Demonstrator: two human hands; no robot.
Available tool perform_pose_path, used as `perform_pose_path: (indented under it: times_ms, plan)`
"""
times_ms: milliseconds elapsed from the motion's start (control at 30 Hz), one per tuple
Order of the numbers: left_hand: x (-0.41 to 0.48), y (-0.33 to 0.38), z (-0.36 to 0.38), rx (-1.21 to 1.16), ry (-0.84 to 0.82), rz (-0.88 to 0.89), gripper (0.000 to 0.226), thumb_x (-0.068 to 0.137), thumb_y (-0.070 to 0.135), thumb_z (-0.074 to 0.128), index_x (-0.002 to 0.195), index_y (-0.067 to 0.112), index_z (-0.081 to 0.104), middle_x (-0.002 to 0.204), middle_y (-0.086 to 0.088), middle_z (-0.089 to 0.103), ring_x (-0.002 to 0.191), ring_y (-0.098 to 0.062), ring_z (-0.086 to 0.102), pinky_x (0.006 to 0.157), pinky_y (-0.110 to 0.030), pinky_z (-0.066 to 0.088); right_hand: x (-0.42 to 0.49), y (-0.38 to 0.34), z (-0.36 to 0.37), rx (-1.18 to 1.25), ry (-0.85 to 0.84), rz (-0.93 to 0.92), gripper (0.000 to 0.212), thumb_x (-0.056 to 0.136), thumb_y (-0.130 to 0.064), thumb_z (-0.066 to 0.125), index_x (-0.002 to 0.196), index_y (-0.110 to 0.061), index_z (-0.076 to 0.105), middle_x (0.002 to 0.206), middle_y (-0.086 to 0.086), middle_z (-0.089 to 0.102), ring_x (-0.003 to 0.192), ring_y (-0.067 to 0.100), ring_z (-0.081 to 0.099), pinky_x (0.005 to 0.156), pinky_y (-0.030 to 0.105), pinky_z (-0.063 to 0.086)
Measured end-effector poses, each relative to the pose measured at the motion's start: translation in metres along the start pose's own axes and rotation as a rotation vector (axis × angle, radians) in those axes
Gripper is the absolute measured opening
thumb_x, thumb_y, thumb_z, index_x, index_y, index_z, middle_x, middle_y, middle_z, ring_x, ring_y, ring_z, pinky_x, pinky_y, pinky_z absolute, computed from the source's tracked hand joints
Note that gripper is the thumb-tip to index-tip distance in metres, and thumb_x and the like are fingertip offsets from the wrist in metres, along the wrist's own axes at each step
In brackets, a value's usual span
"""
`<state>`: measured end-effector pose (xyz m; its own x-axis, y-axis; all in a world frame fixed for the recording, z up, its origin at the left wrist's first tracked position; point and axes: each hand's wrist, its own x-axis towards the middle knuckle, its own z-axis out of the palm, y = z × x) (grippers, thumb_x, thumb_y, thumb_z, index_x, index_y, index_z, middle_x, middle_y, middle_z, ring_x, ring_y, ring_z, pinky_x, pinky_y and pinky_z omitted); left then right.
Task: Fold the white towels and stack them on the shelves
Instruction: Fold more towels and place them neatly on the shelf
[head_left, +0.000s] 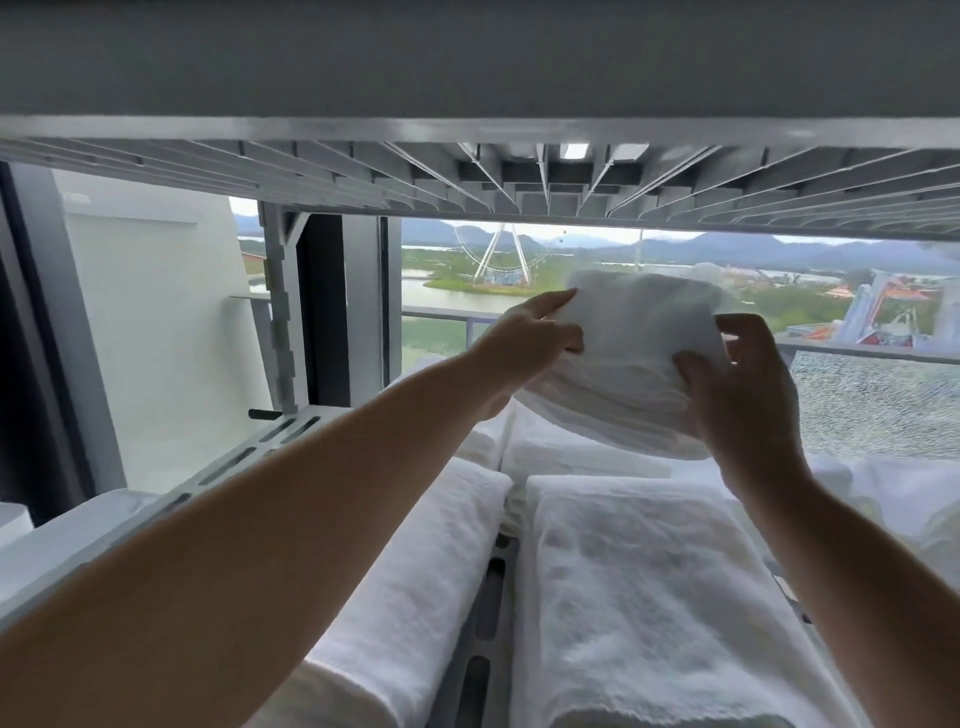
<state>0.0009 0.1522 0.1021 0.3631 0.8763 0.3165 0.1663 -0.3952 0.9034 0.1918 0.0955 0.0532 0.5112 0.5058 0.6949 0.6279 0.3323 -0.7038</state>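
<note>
Large window (597, 252) fills the back of the view. Daylight is flat and grey under an overcast sky. Dark vertical frame post (324, 312) left of centre. Further left, a plain white outer wall (156, 322). Balcony rail (447, 313) runs across outside; the glass panel (872, 400) below it at right looks crackled. Far off: Ferris wheel (501, 254) on green land, water (441, 293) beside it, hazy mountains (727, 244) behind, coloured roofs (883, 306) at right. Overhead, ribbed grey underside of the upper shelf (519, 176).
</note>
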Motion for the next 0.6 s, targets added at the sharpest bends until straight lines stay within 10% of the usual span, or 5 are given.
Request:
perform_pose_path:
  times_ms: [167,400,600]
  plan:
    - [-0.014,0.006,-0.034,0.005,-0.016,-0.074,0.065,0.084,0.007,0.061,0.141,0.035,0.053,0.127,-0.008,0.062,0.103,-0.028,0.06,0.08,-0.033,0.048,-0.008,-0.028,0.014,0.014,-0.11,-0.048,0.034,0.08,-0.024,0.066,0.106,-0.039,0.05,0.082,-0.019,0.06,0.077,0.018,0.062,0.062,0.033,0.046]
    - [-0.053,0.006,-0.094,-0.013,-0.023,-0.168,0.061,0.089,-0.001,0.058,0.14,0.032,0.055,0.108,-0.009,0.07,0.064,-0.016,0.067,0.05,-0.021,0.05,-0.04,-0.066,0.038,0.033,-0.281,-0.102,0.034,0.079,-0.028,0.064,0.111,-0.032,0.051,0.084,-0.017,0.063,0.079,0.019,0.064,0.063,0.034,0.049]
    - [-0.077,-0.006,-0.119,0.026,-0.029,-0.21,0.062,0.089,0.002,0.058,0.144,0.03,0.049,0.113,-0.01,0.069,0.091,-0.027,0.068,0.094,-0.044,0.054,-0.069,-0.082,0.057,0.006,-0.311,-0.074,0.031,0.081,-0.026,0.063,0.109,-0.032,0.051,0.083,-0.015,0.063,0.079,0.018,0.063,0.069,0.042,0.054]
